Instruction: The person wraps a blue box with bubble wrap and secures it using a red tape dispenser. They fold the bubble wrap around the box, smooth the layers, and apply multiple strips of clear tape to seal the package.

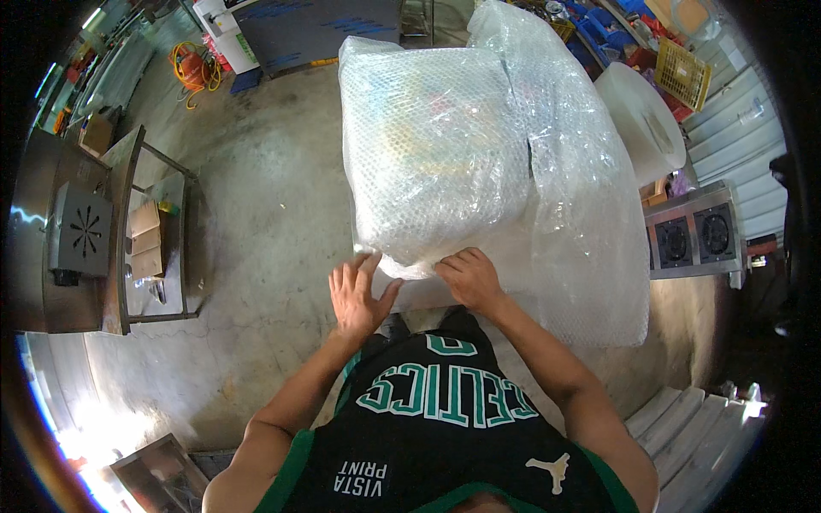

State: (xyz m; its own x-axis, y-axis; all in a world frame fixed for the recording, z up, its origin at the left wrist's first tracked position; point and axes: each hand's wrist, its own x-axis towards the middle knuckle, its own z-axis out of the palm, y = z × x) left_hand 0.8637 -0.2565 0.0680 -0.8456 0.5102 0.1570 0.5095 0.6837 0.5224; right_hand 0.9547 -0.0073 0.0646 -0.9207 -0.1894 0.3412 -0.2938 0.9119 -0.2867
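Concrete workshop floor (256, 214), bubble-wrapped bundle (436, 154) upright in the middle, loose wrap (590, 248) trailing down its right side, left hand (359, 295) flat, fingers spread at the bundle's lower edge, right hand (470, 278) curled, fingers pinching the wrap there.

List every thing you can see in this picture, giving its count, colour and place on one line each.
bubble-wrapped block: one, clear wrap, centre, on the floor
loose bubble wrap sheet: one, clear, draped right of the block
white roll: one, upper right
yellow crate: one, top right
metal frame table: one, grey, left
orange hose coil: one, top left
concrete floor: grey
left hand: open, flat at the block's lower edge
right hand: curled, pressing the wrap
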